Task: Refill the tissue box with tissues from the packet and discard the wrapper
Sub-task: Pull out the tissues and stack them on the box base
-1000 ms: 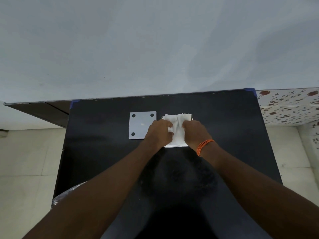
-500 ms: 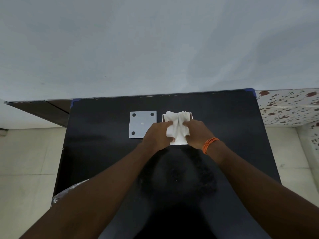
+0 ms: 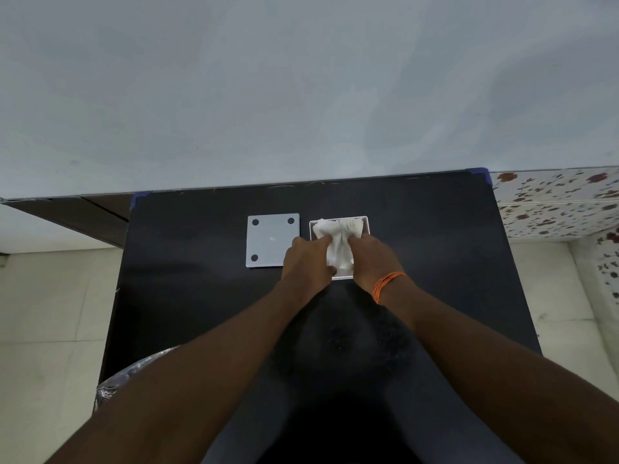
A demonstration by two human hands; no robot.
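The tissues, pushed deeper than before into the tissue box on the black desk, are held in the clenched grip of left hand and right hand, pale wall beyond.

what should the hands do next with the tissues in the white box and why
Probably press the tissues down flat into the tissue box. They are bunched into a ridge between the left hand and right hand, which pinch them. The square plate lies apart on the left, so the box is open.
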